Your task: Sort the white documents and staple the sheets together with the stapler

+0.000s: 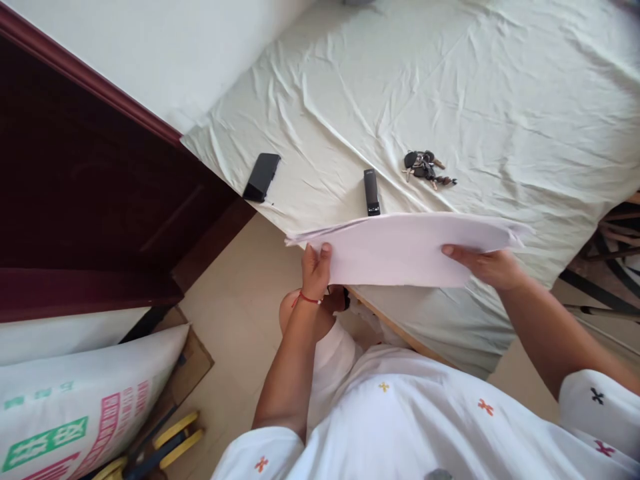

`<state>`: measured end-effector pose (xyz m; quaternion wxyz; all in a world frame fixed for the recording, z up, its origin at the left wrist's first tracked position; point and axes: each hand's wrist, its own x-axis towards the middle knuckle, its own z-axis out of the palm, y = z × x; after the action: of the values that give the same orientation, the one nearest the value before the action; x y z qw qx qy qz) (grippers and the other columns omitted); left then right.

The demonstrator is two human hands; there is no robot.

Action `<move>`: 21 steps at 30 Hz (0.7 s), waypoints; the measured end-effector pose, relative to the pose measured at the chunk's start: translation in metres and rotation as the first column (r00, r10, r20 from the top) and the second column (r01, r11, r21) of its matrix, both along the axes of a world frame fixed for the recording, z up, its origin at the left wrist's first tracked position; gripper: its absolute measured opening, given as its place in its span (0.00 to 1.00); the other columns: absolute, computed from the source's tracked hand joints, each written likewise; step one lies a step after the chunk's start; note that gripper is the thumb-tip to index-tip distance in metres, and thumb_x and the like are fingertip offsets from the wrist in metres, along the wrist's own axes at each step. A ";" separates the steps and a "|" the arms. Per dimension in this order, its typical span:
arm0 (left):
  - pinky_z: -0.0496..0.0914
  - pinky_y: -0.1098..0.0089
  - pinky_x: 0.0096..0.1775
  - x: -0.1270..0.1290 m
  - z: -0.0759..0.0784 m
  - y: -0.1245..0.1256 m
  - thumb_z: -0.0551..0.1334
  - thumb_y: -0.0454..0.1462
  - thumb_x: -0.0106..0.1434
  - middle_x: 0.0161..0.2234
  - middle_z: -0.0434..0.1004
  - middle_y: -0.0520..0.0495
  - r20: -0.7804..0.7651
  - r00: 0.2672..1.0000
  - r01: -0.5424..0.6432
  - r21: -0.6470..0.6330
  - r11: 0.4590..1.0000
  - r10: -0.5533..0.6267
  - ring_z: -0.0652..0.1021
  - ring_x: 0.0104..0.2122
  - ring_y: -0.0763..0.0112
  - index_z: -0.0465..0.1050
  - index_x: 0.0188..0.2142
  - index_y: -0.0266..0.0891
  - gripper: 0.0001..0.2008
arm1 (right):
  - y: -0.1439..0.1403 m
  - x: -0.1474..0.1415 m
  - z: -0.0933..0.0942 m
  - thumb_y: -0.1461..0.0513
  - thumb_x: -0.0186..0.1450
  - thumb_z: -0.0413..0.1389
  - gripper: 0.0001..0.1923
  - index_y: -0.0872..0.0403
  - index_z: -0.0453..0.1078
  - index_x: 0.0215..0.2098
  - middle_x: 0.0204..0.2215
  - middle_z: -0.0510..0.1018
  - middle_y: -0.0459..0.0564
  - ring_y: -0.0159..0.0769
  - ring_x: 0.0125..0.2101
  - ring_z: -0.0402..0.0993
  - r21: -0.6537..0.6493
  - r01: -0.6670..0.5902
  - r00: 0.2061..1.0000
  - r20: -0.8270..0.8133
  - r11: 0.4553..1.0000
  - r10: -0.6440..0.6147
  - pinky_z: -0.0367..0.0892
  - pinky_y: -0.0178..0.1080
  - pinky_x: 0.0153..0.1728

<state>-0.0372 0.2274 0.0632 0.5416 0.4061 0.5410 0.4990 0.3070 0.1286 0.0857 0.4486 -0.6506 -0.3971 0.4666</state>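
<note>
We hold a sheaf of white paper [405, 250] in the air above the near edge of the bed [450, 87], one hand at each end. Its long axis runs left to right across the view, roughly level, and parallel to the bed edge below it.

The left hand [316, 267] takes the left end: the thumb lies on top of the sheets and the fingers are curled out of sight beneath, so the grip is a pinch closed on the paper. A red thread circles that wrist. The right hand [487, 265] takes the right end in the same way, thumb on top near the edge, the remaining fingers hidden under the sheets, also clasping the paper. Both hands are thus in contact with the sheaf, and neither is nearer than the other; the paper's middle lies between them, to the right of the left grip and to the left of the right grip. The far left corner fans slightly, showing that there are several sheets.

Beyond the paper, on the wrinkled pale sheet, we see three small things, all apart from the hands. A stapler [371, 192] lies just past the far edge of the sheaf, its long axis pointing away from us. A bunch of keys [426, 167] lies to its right. A phone [261, 177] lies to its left, near the bed's left corner.

At lower left a printed sack [75, 400] rests on the floor.
</note>
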 end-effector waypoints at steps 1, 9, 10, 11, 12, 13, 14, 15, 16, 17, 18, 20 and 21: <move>0.71 0.61 0.61 0.000 0.001 0.000 0.75 0.61 0.53 0.40 0.83 0.45 -0.072 0.997 0.005 0.022 1.000 -0.003 0.79 0.58 0.53 0.76 0.34 0.43 0.27 | 0.000 -0.003 0.002 0.45 0.55 0.75 0.23 0.45 0.82 0.42 0.43 0.86 0.47 0.49 0.42 0.83 -0.009 0.036 0.998 -0.048 0.999 -0.037 0.83 0.47 0.41; 0.71 0.60 0.58 0.006 0.003 -0.013 0.60 0.63 0.68 0.49 0.81 0.41 -0.367 0.901 0.287 0.101 0.953 -0.232 0.79 0.53 0.58 0.71 0.52 0.42 0.30 | -0.009 -0.018 0.011 0.47 0.50 0.78 0.25 0.47 0.79 0.39 0.42 0.87 0.49 0.49 0.40 0.86 -0.295 0.280 0.912 -0.214 0.913 -0.349 0.85 0.47 0.37; 0.72 0.61 0.54 0.006 0.002 -0.018 0.58 0.62 0.70 0.47 0.81 0.42 -0.388 0.876 0.341 0.081 0.937 -0.286 0.80 0.49 0.60 0.71 0.52 0.42 0.28 | -0.011 -0.019 0.009 0.47 0.50 0.78 0.24 0.47 0.79 0.39 0.40 0.87 0.50 0.50 0.39 0.86 -0.320 0.292 0.906 -0.211 0.901 -0.368 0.85 0.48 0.36; 0.72 0.63 0.50 0.007 0.002 -0.023 0.56 0.60 0.72 0.44 0.81 0.43 -0.419 0.852 0.369 0.055 0.928 -0.314 0.80 0.45 0.62 0.70 0.50 0.42 0.25 | -0.015 -0.020 0.007 0.47 0.50 0.78 0.24 0.46 0.78 0.38 0.39 0.87 0.50 0.51 0.38 0.86 -0.336 0.299 0.902 -0.206 0.893 -0.380 0.85 0.49 0.36; 0.71 0.64 0.46 0.008 0.001 -0.029 0.54 0.59 0.74 0.40 0.80 0.45 -0.456 0.832 0.372 0.035 0.928 -0.316 0.79 0.41 0.64 0.70 0.47 0.42 0.23 | -0.018 -0.021 0.005 0.47 0.50 0.77 0.23 0.46 0.78 0.37 0.39 0.87 0.50 0.52 0.38 0.86 -0.345 0.302 0.901 -0.200 0.889 -0.384 0.86 0.50 0.36; 0.70 0.66 0.42 0.008 0.001 -0.034 0.53 0.57 0.75 0.36 0.78 0.47 -0.496 0.815 0.358 0.022 0.933 -0.301 0.77 0.37 0.65 0.69 0.43 0.42 0.22 | -0.022 -0.022 0.003 0.46 0.51 0.77 0.23 0.46 0.78 0.37 0.38 0.87 0.51 0.53 0.38 0.86 -0.349 0.298 0.905 -0.193 0.888 -0.379 0.86 0.52 0.36; 0.68 0.67 0.39 0.008 0.000 -0.038 0.53 0.56 0.76 0.32 0.75 0.49 -0.531 0.802 0.337 0.020 0.941 -0.275 0.75 0.33 0.67 0.68 0.40 0.43 0.21 | -0.026 -0.022 0.001 0.45 0.52 0.76 0.23 0.46 0.77 0.37 0.37 0.86 0.51 0.54 0.38 0.86 -0.351 0.281 0.913 -0.189 0.893 -0.362 0.85 0.53 0.36; 0.66 0.67 0.36 0.009 0.000 -0.041 0.52 0.55 0.76 0.29 0.72 0.51 -0.558 0.791 0.319 0.024 0.948 -0.252 0.72 0.31 0.68 0.66 0.37 0.43 0.20 | -0.030 -0.021 -0.001 0.45 0.53 0.75 0.23 0.46 0.77 0.38 0.36 0.86 0.52 0.54 0.38 0.86 -0.352 0.253 0.923 -0.190 0.901 -0.333 0.85 0.54 0.36; 0.64 0.68 0.34 0.009 0.000 -0.043 0.52 0.54 0.76 0.27 0.69 0.52 -0.576 0.783 0.308 0.031 0.951 -0.235 0.71 0.29 0.69 0.64 0.35 0.43 0.20 | -0.033 -0.019 -0.002 0.44 0.55 0.74 0.23 0.47 0.77 0.38 0.36 0.86 0.52 0.54 0.37 0.85 -0.349 0.221 0.933 -0.197 0.911 -0.301 0.85 0.54 0.36; 0.64 0.68 0.33 0.008 0.000 -0.044 0.51 0.53 0.76 0.26 0.68 0.53 -0.586 0.777 0.310 0.040 0.950 -0.229 0.70 0.28 0.69 0.63 0.34 0.44 0.20 | -0.035 -0.015 -0.004 0.43 0.56 0.73 0.23 0.47 0.76 0.39 0.35 0.85 0.52 0.53 0.36 0.85 -0.342 0.189 0.939 -0.210 0.921 -0.271 0.84 0.54 0.36; 0.63 0.69 0.33 0.008 0.001 -0.043 0.51 0.53 0.76 0.26 0.67 0.53 -0.591 0.772 0.323 0.049 0.945 -0.233 0.70 0.28 0.70 0.63 0.34 0.44 0.20 | -0.035 -0.008 -0.004 0.43 0.56 0.73 0.24 0.47 0.76 0.41 0.36 0.85 0.52 0.52 0.36 0.85 -0.328 0.165 0.942 -0.227 0.930 -0.247 0.84 0.53 0.36; 0.64 0.69 0.33 0.006 0.004 -0.040 0.51 0.53 0.76 0.27 0.69 0.53 -0.599 0.758 0.367 0.065 0.928 -0.258 0.70 0.28 0.70 0.64 0.35 0.43 0.19 | -0.033 0.009 -0.004 0.45 0.55 0.73 0.27 0.47 0.75 0.46 0.38 0.85 0.51 0.49 0.38 0.85 -0.266 0.173 0.942 -0.237 0.948 -0.239 0.83 0.50 0.39; 0.64 0.69 0.33 0.005 0.005 -0.038 0.51 0.53 0.76 0.27 0.70 0.52 -0.602 0.751 0.389 0.073 0.918 -0.271 0.71 0.28 0.70 0.64 0.35 0.43 0.19 | -0.031 0.018 -0.003 0.46 0.55 0.73 0.28 0.46 0.75 0.49 0.39 0.85 0.51 0.48 0.39 0.85 -0.218 0.197 0.950 -0.197 0.956 -0.241 0.82 0.49 0.43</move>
<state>-0.0324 0.1894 0.0685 0.3878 0.6789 0.5482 0.2971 0.3248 0.0980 0.0822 0.4730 -0.6757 -0.2218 0.5201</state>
